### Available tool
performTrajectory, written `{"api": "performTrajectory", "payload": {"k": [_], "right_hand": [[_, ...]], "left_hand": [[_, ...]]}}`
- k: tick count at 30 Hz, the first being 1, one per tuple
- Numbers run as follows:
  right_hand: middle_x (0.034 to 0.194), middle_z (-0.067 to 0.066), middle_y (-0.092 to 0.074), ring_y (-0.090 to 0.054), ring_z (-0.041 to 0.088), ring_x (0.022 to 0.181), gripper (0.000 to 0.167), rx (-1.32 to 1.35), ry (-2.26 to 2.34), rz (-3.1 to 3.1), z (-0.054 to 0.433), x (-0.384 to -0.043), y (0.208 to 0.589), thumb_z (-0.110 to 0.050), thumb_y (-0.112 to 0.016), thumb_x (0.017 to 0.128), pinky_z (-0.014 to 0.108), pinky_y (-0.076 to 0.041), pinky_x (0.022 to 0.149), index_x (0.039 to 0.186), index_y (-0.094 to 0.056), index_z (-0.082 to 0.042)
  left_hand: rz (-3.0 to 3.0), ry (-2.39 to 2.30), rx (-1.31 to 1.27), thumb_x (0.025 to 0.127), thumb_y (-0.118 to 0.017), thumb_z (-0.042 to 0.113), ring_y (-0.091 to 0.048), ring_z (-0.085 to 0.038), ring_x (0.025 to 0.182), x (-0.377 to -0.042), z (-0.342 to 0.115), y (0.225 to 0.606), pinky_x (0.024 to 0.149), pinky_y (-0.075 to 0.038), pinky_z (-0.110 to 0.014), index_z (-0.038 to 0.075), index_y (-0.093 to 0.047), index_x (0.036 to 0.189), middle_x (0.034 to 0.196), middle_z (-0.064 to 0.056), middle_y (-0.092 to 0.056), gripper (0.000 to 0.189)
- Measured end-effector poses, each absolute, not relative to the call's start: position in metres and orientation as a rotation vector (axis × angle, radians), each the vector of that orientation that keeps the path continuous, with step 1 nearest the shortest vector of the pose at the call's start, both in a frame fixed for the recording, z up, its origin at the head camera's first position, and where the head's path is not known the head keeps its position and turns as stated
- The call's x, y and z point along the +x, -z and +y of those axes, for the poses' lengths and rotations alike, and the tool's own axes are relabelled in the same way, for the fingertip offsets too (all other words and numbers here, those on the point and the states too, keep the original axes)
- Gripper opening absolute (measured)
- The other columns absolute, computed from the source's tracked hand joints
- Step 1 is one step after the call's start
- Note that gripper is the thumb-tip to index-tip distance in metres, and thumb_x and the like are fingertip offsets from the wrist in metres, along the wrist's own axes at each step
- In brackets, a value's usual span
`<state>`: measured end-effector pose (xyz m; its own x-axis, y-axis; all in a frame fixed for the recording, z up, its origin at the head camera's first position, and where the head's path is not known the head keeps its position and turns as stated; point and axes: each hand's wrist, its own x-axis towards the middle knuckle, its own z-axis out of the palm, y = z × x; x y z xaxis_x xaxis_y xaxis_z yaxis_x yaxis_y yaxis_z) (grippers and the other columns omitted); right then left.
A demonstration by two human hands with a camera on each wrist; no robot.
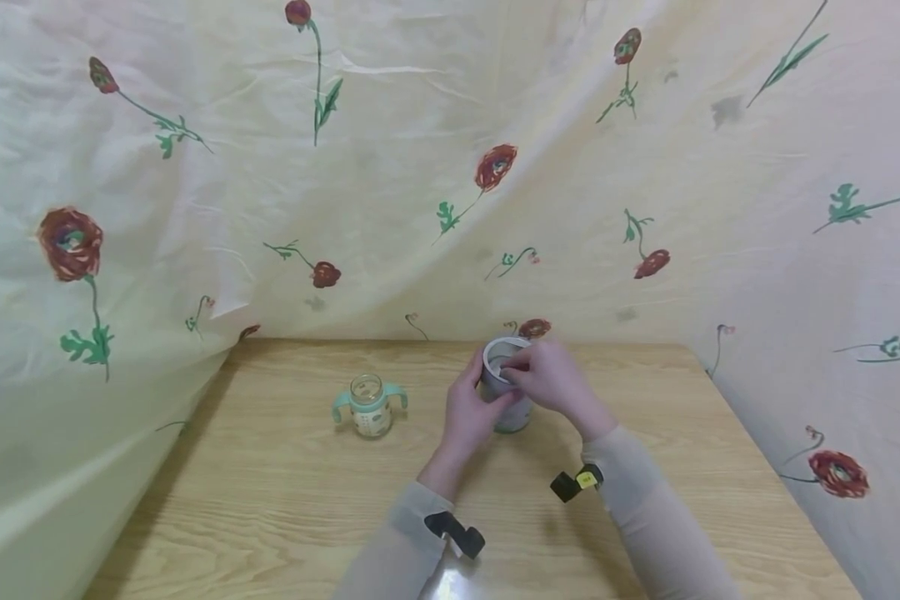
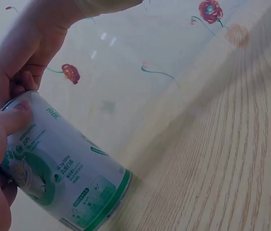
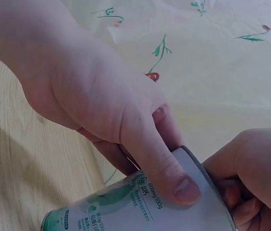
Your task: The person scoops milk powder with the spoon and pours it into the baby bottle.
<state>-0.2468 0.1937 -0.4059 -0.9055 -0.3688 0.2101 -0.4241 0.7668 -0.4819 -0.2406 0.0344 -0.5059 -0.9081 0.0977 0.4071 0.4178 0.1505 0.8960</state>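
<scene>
A white-and-green milk powder can (image 1: 513,417), printed with nutrition text, stands on the table with its mouth tilted up in the head view. My left hand (image 1: 471,410) grips it around the upper side, thumb pressed on the label below the rim. At the mouth is my right hand (image 1: 553,375), its curled fingers dipping past the rim. The right wrist view has this right hand (image 3: 253,175) at the can's rim, fingertips hidden inside. Whether they pinch anything cannot be made out. The left thumb (image 2: 17,115) lies near the rim in the left wrist view.
To the left of the can, a clear baby bottle (image 1: 371,408) with mint-green handles stands uncapped. The wooden table (image 1: 285,500) meets a flower-printed cloth (image 1: 390,192) at the back and along both sides.
</scene>
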Motion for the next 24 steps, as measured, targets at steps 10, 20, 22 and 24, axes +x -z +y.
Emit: {"api": "performTrajectory", "payload": {"k": [10, 20, 22, 24], "right_hand": [[0.094, 0.006, -0.080, -0.071, 0.016, 0.079, 0.013, 0.484, -1.088, -2.692, 0.192, -0.240, 0.415, -0.012, -0.078, 0.097, 0.033, -0.061, 0.068, 0.101, -0.084, -0.003], [0.089, 0.010, -0.080, -0.068, 0.017, 0.074, 0.012, 0.228, -1.299, -2.441, 0.199, -0.226, 0.432, -0.010, -0.079, 0.096, 0.021, -0.053, 0.062, 0.101, -0.084, -0.001], [0.088, 0.010, -0.079, -0.066, 0.015, 0.072, 0.011, 0.195, -1.297, -2.368, 0.202, -0.223, 0.437, -0.009, -0.080, 0.095, 0.019, -0.052, 0.061, 0.101, -0.084, -0.001], [0.086, 0.011, -0.079, -0.065, 0.013, 0.069, 0.009, 0.168, -1.302, -2.293, 0.204, -0.219, 0.443, -0.008, -0.081, 0.095, 0.017, -0.051, 0.059, 0.099, -0.083, 0.000]], "left_hand": [[-2.170, 1.813, -0.478, 0.089, -0.091, 0.025, -0.049, -0.020, 0.147, -0.242, 0.035, 0.506, 0.121, -0.042, -0.038, 0.008, -0.047, 0.161, 0.159, -0.007, -0.054, 0.086], [-2.173, 1.771, -0.484, 0.085, -0.094, 0.031, -0.048, -0.020, 0.148, -0.242, 0.034, 0.503, 0.123, -0.040, -0.041, 0.010, -0.051, 0.159, 0.158, -0.003, -0.056, 0.088], [-2.190, 1.769, -0.478, 0.085, -0.094, 0.030, -0.047, -0.022, 0.149, -0.242, 0.034, 0.502, 0.124, -0.039, -0.042, 0.008, -0.050, 0.159, 0.159, -0.005, -0.055, 0.089], [-2.209, 1.776, -0.467, 0.085, -0.095, 0.029, -0.044, -0.025, 0.151, -0.241, 0.034, 0.502, 0.124, -0.038, -0.044, 0.005, -0.047, 0.161, 0.161, -0.010, -0.052, 0.093]]}}
